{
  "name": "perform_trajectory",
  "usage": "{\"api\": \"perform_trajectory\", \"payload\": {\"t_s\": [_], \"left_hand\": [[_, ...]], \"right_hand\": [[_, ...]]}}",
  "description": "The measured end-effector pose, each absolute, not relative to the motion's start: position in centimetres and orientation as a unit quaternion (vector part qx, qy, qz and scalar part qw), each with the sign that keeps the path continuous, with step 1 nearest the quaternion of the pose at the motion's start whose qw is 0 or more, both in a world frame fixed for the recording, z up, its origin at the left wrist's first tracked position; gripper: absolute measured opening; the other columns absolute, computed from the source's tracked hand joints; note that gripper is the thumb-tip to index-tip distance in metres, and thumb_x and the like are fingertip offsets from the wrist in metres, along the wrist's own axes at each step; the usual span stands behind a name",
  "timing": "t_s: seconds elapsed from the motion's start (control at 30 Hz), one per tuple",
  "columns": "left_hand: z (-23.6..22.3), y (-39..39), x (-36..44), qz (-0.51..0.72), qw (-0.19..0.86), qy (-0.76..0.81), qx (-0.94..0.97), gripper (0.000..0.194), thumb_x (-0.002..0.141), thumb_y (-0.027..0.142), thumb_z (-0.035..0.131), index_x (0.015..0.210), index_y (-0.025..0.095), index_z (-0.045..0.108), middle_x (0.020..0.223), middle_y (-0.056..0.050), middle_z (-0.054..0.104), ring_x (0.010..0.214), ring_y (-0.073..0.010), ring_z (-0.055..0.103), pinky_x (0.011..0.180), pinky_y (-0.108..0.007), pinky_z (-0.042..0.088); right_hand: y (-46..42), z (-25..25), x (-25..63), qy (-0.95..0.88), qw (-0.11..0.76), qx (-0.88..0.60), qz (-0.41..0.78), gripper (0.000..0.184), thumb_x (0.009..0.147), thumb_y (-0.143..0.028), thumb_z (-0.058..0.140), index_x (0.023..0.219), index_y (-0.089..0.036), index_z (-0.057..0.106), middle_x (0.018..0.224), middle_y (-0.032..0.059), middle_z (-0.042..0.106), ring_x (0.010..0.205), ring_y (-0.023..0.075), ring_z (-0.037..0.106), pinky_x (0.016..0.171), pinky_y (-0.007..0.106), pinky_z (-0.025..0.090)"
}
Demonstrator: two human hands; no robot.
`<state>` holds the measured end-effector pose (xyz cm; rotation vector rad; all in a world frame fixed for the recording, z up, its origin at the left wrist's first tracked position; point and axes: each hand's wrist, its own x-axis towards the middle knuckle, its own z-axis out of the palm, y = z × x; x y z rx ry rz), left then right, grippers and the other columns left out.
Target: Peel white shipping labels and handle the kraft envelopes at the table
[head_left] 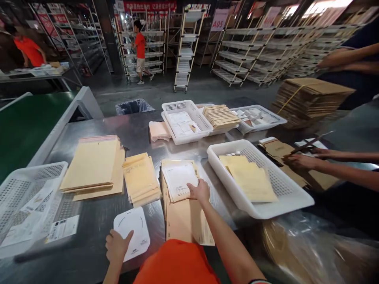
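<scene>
My left hand [117, 246] rests near the table's front edge, its fingers curled onto the lower left corner of a flat white rounded-square item [133, 230]. My right hand [199, 190] reaches forward and pinches the edge of a white printed sheet [179, 181]. That sheet lies on top of a stack of tan padded envelopes [180, 215] in front of me. Two more envelope stacks lie to the left, a small one [140, 179] and a large one [93, 165].
A white basket [284, 197] with yellow envelopes sits at my right, another basket [28, 201] with papers at my left. Further baskets [185, 120] and cardboard stacks [309, 98] stand at the back. Another person's hands [299, 159] work on flat cartons at right. A green conveyor [26, 118] runs along the left.
</scene>
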<state>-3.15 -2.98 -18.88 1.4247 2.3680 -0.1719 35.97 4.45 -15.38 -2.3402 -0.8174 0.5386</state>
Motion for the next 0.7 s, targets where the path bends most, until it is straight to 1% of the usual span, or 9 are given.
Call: {"api": "perform_trajectory", "payload": {"t_s": [0.07,0.13,0.27,0.33,0.4,0.47,0.57,0.63,0.7], "left_hand": [[-19.8,-3.2,-3.1,-0.084,0.172,0.846,0.499,0.078,0.081,0.059,0.055,0.126,-0.003,0.043,0.119,-0.027,0.051,0.110,-0.0435,0.056,0.081,-0.046,0.051],[-20.2,-3.6,-3.2,-0.067,0.163,0.849,0.499,0.070,0.081,0.057,0.056,0.123,0.001,0.046,0.120,-0.026,0.050,0.110,-0.0421,0.056,0.080,-0.044,0.051],[-20.2,-4.0,-4.6,-0.019,0.176,0.869,0.462,0.058,0.083,0.049,0.054,0.121,0.006,0.047,0.132,-0.026,0.043,0.113,-0.0425,0.053,0.079,-0.044,0.051],[-20.2,-3.9,-5.8,0.007,0.205,0.866,0.455,0.051,0.084,0.046,0.050,0.118,0.008,0.047,0.132,-0.027,0.045,0.114,-0.0433,0.053,0.081,-0.046,0.050],[-20.2,-3.6,-6.9,0.034,0.259,0.854,0.450,0.042,0.084,0.045,0.049,0.109,0.011,0.050,0.119,-0.024,0.056,0.109,-0.0410,0.058,0.082,-0.046,0.049],[-20.3,-3.4,-7.7,0.055,0.307,0.839,0.446,0.031,0.081,0.045,0.052,0.095,0.017,0.051,0.098,-0.015,0.064,0.098,-0.0356,0.064,0.082,-0.042,0.050],[-20.3,-3.3,-8.3,0.077,0.328,0.828,0.448,0.023,0.074,0.043,0.058,0.073,0.023,0.047,0.073,-0.005,0.062,0.083,-0.0311,0.066,0.079,-0.039,0.050],[-20.0,-3.6,-8.5,0.097,0.328,0.825,0.450,0.022,0.072,0.042,0.057,0.066,0.025,0.044,0.068,-0.004,0.060,0.082,-0.0331,0.065,0.081,-0.043,0.049],[-19.3,-4.1,-8.5,0.132,0.320,0.828,0.441,0.019,0.072,0.041,0.053,0.067,0.024,0.045,0.076,-0.008,0.063,0.089,-0.0361,0.065,0.085,-0.047,0.048]], "right_hand": [[4.3,-15.4,36.9,-0.301,0.313,-0.877,0.204,0.028,0.063,-0.040,0.070,0.078,-0.020,0.058,0.086,0.0086,0.062,0.089,0.0290,0.057,0.076,0.038,0.044],[3.8,-15.0,37.6,-0.296,0.349,-0.869,0.186,0.022,0.067,-0.040,0.064,0.069,-0.021,0.052,0.082,0.0067,0.059,0.087,0.0257,0.054,0.076,0.036,0.042],[2.2,-13.6,37.7,-0.287,0.448,-0.826,0.184,0.027,0.073,-0.049,0.051,0.070,-0.023,0.047,0.072,0.0011,0.053,0.076,0.0200,0.050,0.073,0.034,0.041],[1.3,-13.0,36.9,-0.276,0.494,-0.795,0.216,0.033,0.072,-0.056,0.051,0.075,-0.023,0.048,0.066,-0.0024,0.049,0.068,0.0176,0.048,0.067,0.032,0.042],[0.5,-12.8,35.6,-0.254,0.532,-0.764,0.261,0.040,0.069,-0.061,0.054,0.082,-0.024,0.048,0.065,-0.0037,0.051,0.064,0.0172,0.050,0.062,0.031,0.043],[-0.2,-12.9,33.7,-0.229,0.557,-0.734,0.315,0.046,0.064,-0.062,0.059,0.088,-0.025,0.048,0.064,-0.0036,0.055,0.062,0.0185,0.055,0.059,0.032,0.046],[-1.2,-13.3,30.3,-0.201,0.567,-0.689,0.404,0.053,0.056,-0.058,0.069,0.093,-0.023,0.054,0.066,-0.0001,0.063,0.065,0.0223,0.062,0.061,0.036,0.051],[-2.0,-13.4,28.0,-0.199,0.557,-0.657,0.468,0.052,0.054,-0.055,0.073,0.091,-0.021,0.059,0.069,0.0029,0.067,0.068,0.0242,0.065,0.065,0.038,0.053],[-2.6,-13.2,26.2,-0.217,0.539,-0.636,0.508,0.049,0.057,-0.055,0.075,0.087,-0.019,0.063,0.069,0.0045,0.069,0.068,0.0252,0.066,0.066,0.038,0.054]]}}
